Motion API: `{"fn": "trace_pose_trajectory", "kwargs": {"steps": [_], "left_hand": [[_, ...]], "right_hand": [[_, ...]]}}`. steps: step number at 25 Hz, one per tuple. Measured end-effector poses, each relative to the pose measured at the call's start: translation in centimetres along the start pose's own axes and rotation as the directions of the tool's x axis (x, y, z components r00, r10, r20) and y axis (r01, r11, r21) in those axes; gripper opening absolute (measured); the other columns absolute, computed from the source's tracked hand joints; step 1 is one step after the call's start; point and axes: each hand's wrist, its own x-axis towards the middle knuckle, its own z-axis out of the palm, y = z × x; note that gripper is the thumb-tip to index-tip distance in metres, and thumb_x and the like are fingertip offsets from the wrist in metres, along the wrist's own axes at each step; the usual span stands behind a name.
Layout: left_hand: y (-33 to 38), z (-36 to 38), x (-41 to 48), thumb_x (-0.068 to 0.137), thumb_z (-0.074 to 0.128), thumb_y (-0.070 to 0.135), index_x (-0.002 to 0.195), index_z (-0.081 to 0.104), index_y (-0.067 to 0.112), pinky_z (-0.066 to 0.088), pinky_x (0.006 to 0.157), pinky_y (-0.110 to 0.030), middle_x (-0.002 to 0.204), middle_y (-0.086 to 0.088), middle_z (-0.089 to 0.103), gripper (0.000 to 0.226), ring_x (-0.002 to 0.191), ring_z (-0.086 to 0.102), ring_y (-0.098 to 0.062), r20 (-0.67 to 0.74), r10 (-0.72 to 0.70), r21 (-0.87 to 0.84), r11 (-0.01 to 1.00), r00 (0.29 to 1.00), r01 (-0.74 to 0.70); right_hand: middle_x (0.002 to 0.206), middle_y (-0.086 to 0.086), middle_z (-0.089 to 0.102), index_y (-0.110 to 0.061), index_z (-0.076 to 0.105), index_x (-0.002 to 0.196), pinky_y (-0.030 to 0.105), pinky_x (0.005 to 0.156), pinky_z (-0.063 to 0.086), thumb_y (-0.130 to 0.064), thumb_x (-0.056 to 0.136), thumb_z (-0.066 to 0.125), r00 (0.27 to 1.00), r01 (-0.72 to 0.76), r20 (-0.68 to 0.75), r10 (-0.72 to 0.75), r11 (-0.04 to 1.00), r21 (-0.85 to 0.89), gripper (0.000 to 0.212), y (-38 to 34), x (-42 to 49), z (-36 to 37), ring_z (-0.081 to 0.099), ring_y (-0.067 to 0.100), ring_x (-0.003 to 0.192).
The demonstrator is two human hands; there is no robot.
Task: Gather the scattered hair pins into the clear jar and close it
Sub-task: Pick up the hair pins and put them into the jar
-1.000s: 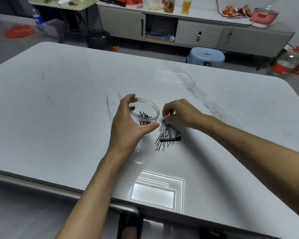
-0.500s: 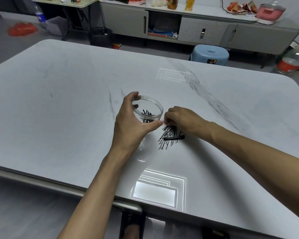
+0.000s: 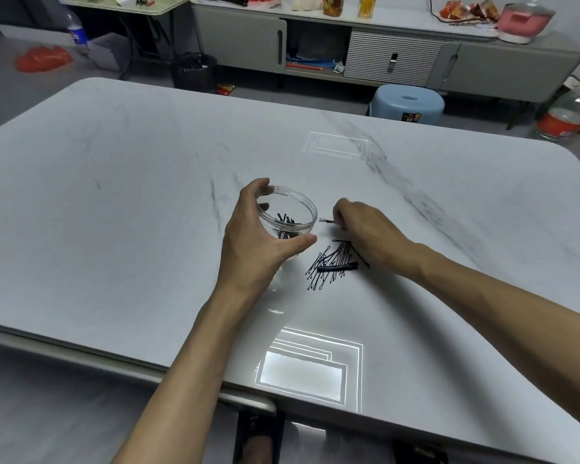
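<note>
My left hand [image 3: 255, 242] is wrapped around a clear round jar [image 3: 292, 209] that stands open on the white marble table [image 3: 114, 195]. Several black hair pins lie inside the jar. My right hand [image 3: 362, 226] hovers just right of the jar's rim, fingers pinched on a thin hair pin [image 3: 325, 220] that points toward the jar. Below that hand a pile of black hair pins [image 3: 332, 262] lies on the table, with a thicker black clip across it. No lid is visible.
A blue plastic stool [image 3: 406, 103] stands beyond the table's far edge. Grey cabinets [image 3: 382, 51] with bottles and a pink appliance line the back wall. A black bin [image 3: 193, 70] sits on the floor at the back left.
My right hand has lifted off the pile with a pin and moved up toward the jar's rim. The left hand stays on the jar.
</note>
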Motion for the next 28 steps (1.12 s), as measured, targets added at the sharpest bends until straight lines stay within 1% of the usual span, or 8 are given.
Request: {"fn": "trace_pose_trajectory", "kwargs": {"steps": [2,4,7,10,14,19,22,28], "left_hand": [[0.0,0.0,0.0,0.056,0.085,0.043,0.139,0.040,0.034,0.036,0.084,-0.005,0.131,0.023,0.051,0.094,0.115,0.053,-0.003,0.003,0.002,0.004,1.000,1.000,-0.002],[0.0,0.1,0.0,0.057,0.086,0.043,0.139,0.040,0.033,0.037,0.085,-0.009,0.131,0.021,0.051,0.095,0.115,0.053,-0.004,0.010,0.005,0.011,1.000,1.000,-0.005],[0.1,0.3,-0.1,0.058,0.089,0.040,0.139,0.040,0.032,0.038,0.086,-0.011,0.131,0.021,0.051,0.095,0.115,0.053,-0.005,0.026,0.011,0.023,1.000,1.000,-0.012],[0.1,0.5,-0.1,0.058,0.090,0.039,0.138,0.040,0.032,0.039,0.087,-0.013,0.131,0.021,0.052,0.095,0.116,0.053,-0.005,0.045,0.016,0.027,0.999,0.999,-0.017],[0.1,0.2,-0.2,0.058,0.090,0.039,0.139,0.040,0.032,0.036,0.083,-0.004,0.132,0.021,0.051,0.095,0.115,0.053,-0.003,0.033,0.009,0.021,1.000,0.999,-0.010],[0.2,0.2,-0.2,0.056,0.086,0.042,0.139,0.040,0.033,0.038,0.087,-0.010,0.133,0.023,0.050,0.095,0.118,0.053,-0.003,0.035,0.007,0.000,1.000,0.999,-0.007],[0.2,0.3,-0.2,0.055,0.085,0.043,0.139,0.040,0.034,0.039,0.088,-0.013,0.132,0.023,0.050,0.096,0.118,0.052,-0.003,0.036,0.001,-0.010,1.000,0.999,0.000],[0.2,0.3,-0.2,0.057,0.087,0.041,0.139,0.040,0.034,0.038,0.087,-0.013,0.133,0.023,0.050,0.095,0.118,0.052,-0.003,0.041,0.006,-0.004,1.000,0.999,-0.006]], "right_hand": [[0.079,0.000,0.057,-0.015,0.049,0.089,0.034,0.062,0.039,0.002,0.084,0.043,0.989,-0.093,-0.100,0.112,0.979,0.182,0.019,-0.4,0.8,-1.6,0.048,0.023,0.070],[0.072,-0.007,0.060,-0.016,0.059,0.090,0.028,0.060,0.041,-0.003,0.091,0.050,0.970,-0.055,-0.205,0.130,0.941,0.334,0.015,-1.5,1.8,-4.0,0.050,0.011,0.063],[0.066,-0.014,0.062,-0.018,0.068,0.089,0.008,0.056,0.037,-0.011,0.089,0.061,0.981,0.136,-0.176,-0.075,0.922,0.363,0.010,-4.6,2.9,-7.5,0.054,-0.005,0.059],[0.068,-0.015,0.065,-0.019,0.072,0.090,0.008,0.060,0.041,-0.016,0.087,0.068,0.966,0.258,-0.060,-0.251,0.923,0.287,0.006,-6.9,3.2,-8.4,0.060,-0.002,0.065],[0.073,-0.006,0.069,-0.016,0.073,0.089,0.009,0.064,0.043,-0.011,0.087,0.067,0.984,0.062,-0.179,0.020,0.896,0.439,0.008,-4.3,3.0,-7.0,0.059,-0.001,0.064],[0.086,-0.004,0.065,-0.014,0.072,0.095,0.016,0.067,0.037,-0.018,0.079,0.077,0.950,-0.245,0.225,0.215,0.962,0.117,0.017,0.7,0.3,-1.7,0.058,0.012,0.081],[0.080,-0.006,0.066,-0.016,0.071,0.083,0.018,0.065,0.041,-0.010,0.079,0.075,0.946,-0.300,0.194,0.261,0.930,0.211,0.008,1.2,-0.3,-0.3,0.060,0.013,0.080],[0.082,-0.004,0.059,-0.019,0.056,0.077,0.027,0.064,0.037,-0.002,0.084,0.053,0.951,-0.207,0.230,0.205,0.978,-0.016,0.019,1.3,-0.2,0.3,0.054,0.019,0.079]]}}
